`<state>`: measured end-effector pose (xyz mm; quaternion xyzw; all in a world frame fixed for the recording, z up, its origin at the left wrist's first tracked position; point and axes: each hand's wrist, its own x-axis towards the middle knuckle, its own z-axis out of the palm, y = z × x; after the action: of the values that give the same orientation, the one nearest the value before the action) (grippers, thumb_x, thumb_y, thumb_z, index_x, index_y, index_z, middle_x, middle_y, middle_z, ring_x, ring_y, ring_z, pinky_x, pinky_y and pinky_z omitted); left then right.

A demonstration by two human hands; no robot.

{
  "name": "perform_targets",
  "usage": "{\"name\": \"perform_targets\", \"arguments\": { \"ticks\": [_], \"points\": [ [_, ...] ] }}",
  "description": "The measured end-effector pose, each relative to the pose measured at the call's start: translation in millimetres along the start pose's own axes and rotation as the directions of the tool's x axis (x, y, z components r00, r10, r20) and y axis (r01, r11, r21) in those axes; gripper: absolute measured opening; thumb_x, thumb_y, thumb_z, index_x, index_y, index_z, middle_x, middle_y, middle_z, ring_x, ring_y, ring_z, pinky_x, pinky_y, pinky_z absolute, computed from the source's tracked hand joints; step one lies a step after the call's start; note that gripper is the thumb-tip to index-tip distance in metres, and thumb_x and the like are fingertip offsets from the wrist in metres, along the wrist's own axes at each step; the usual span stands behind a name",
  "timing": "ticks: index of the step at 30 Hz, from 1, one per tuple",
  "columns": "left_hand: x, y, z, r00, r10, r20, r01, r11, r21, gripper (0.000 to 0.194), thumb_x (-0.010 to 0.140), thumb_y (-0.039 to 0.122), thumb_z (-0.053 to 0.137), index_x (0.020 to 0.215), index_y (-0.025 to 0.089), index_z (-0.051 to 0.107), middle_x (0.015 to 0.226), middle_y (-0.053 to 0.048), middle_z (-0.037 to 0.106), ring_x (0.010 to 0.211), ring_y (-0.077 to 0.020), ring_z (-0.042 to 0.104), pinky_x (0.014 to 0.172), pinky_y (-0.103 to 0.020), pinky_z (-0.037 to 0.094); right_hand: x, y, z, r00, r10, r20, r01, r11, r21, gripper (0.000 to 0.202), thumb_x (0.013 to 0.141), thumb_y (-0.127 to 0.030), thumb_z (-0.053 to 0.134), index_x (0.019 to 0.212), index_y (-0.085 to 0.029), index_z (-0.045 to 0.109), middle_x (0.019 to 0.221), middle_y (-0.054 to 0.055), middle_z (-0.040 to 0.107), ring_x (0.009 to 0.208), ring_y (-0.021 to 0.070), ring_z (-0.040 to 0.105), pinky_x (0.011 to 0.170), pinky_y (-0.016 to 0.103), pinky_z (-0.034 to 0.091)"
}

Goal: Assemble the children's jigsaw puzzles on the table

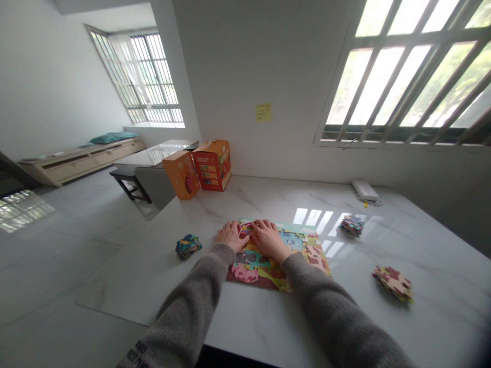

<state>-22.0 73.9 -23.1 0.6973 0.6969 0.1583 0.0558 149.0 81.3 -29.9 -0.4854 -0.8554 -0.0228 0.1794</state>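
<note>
A colourful jigsaw puzzle (247,273) with farm animals lies on the marble-topped table, a pale blue patch showing in its upper right part. Over its upper left corner is my left hand (231,236), fingers bent down and thumb toward the middle. My right hand (267,240) lies beside it, its fingers curled too. Between the two hands shows a small reddish puzzle piece (245,229), with the fingertips of both pressed around it. The fingers partly hide this piece and the board's top left edge.
A stack of dark puzzle pieces (188,246) lies left of the board. Two more stacks, a bluish one (351,225) and a pink-brown one (393,282), lie to the right. Orange boxes (212,166) stand at the back left. A white device (365,190) sits by the wall.
</note>
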Motion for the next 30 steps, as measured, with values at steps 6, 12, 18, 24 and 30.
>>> {"name": "perform_targets", "arguments": {
  "ticks": [6, 12, 18, 24, 30],
  "points": [
    [5.0, -19.8, -3.2, 0.999, 0.032, 0.033, -0.027, 0.989, -0.143, 0.028, 0.087, 0.046, 0.061, 0.101, 0.022, 0.058, 0.099, -0.005, 0.069, 0.1, -0.0226, 0.064, 0.085, -0.033, 0.045, -0.6, 0.1, 0.3, 1.0, 0.001, -0.006, -0.001, 1.0, 0.004, 0.033, 0.101, -0.029, 0.041, 0.13, -0.022, 0.056, 0.129, 0.011, 0.059, 0.114, 0.0275, 0.046, 0.098, 0.041, 0.035],
    [-11.0, -39.9, -16.1, 0.973, 0.217, 0.084, -0.203, 0.968, -0.148, 0.046, 0.077, 0.038, 0.071, 0.121, 0.027, 0.061, 0.118, -0.005, 0.064, 0.113, -0.0262, 0.058, 0.094, -0.036, 0.045, -1.1, -0.4, -2.0, 1.0, -0.002, -0.013, 0.002, 0.999, 0.035, 0.032, 0.102, -0.03, 0.041, 0.13, -0.024, 0.056, 0.129, 0.009, 0.059, 0.115, 0.0261, 0.046, 0.099, 0.04, 0.034],
    [-11.9, -42.1, -22.3, 0.936, 0.312, 0.166, -0.293, 0.947, -0.131, 0.065, 0.07, 0.036, 0.073, 0.132, 0.03, 0.054, 0.143, -0.005, 0.051, 0.125, -0.03, 0.049, 0.102, -0.042, 0.041, -0.1, -0.3, -1.0, 1.0, -0.004, -0.012, 0.004, 0.999, 0.035, 0.032, 0.102, -0.029, 0.042, 0.131, -0.025, 0.056, 0.129, 0.009, 0.059, 0.115, 0.0254, 0.047, 0.099, 0.039, 0.034],
    [-3.9, -47.5, -22.7, 0.892, 0.376, 0.251, -0.354, 0.926, -0.132, 0.06, 0.066, 0.032, 0.071, 0.124, 0.03, 0.056, 0.148, -0.002, 0.048, 0.126, -0.0319, 0.047, 0.102, -0.047, 0.04, -0.3, 1.2, 1.9, 1.0, 0.002, -0.026, -0.001, 0.999, 0.047, 0.032, 0.102, -0.031, 0.042, 0.13, -0.026, 0.057, 0.128, 0.008, 0.06, 0.114, 0.0262, 0.047, 0.098, 0.04, 0.034],
    [0.4, -41.9, -26.1, 0.875, 0.389, 0.288, -0.373, 0.921, -0.111, 0.055, 0.065, 0.029, 0.069, 0.118, 0.029, 0.058, 0.149, -0.002, 0.047, 0.125, -0.0334, 0.046, 0.099, -0.049, 0.041, -0.1, 1.9, 1.9, 1.0, -0.006, -0.019, 0.007, 0.999, 0.052, 0.032, 0.102, -0.03, 0.043, 0.13, -0.025, 0.056, 0.127, 0.01, 0.059, 0.115, 0.0266, 0.047, 0.097, 0.04, 0.034]
  ]
}}
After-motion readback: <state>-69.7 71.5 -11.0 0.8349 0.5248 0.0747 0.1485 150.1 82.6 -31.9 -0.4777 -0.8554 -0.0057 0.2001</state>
